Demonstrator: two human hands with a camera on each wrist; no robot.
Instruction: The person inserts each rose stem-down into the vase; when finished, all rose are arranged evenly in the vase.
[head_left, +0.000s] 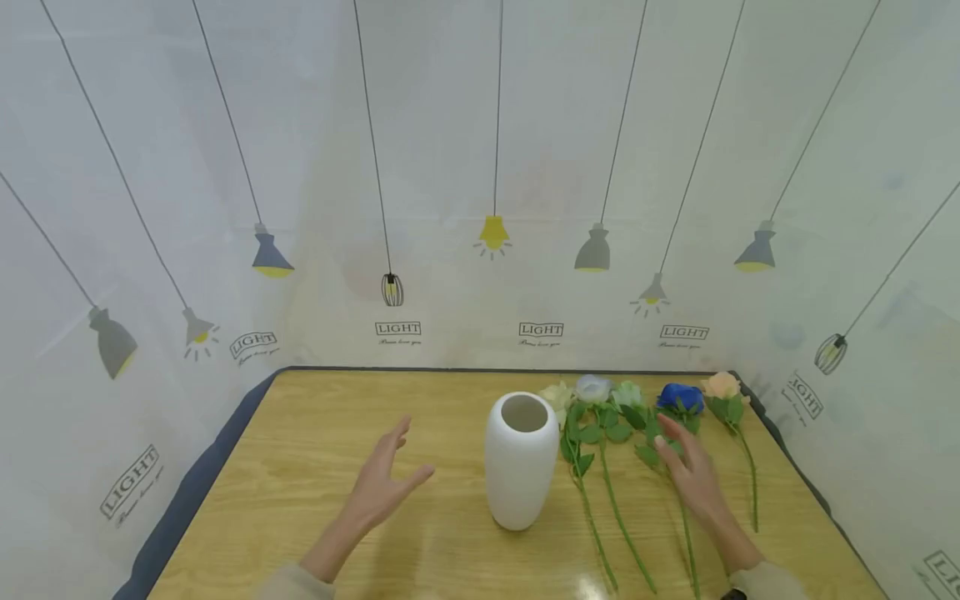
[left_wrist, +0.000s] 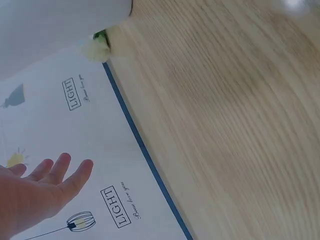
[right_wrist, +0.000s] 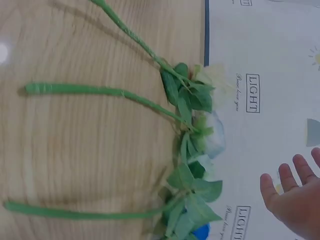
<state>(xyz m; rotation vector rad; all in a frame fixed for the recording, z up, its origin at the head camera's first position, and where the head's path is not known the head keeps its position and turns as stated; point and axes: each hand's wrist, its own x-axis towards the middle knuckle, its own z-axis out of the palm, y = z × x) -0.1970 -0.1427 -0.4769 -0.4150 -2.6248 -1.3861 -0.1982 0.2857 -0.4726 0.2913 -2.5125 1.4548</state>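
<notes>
Wooden tabletop (head_left: pixel 322 433), left hand (head_left: pixel 381 487) near white vase (head_left: pixel 521 471), right hand (head_left: pixel 693 479) near flowers (head_left: pixel 626 394), all fingers (left_wrist: pixel 77 179) loosely extended

My left hand (head_left: pixel 381 492) is kinda relaxed, thumb (head_left: pixel 417 478) spread away from the fingers (head_left: pixel 393 437), and my right hand (head_left: pixel 693 482) is well apart from it, loose too.

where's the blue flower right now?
In the head view, the blue flower lies right of centre near the far edge of the table, between the pale green flower and the peach flower, just beyond the right hand.
</notes>
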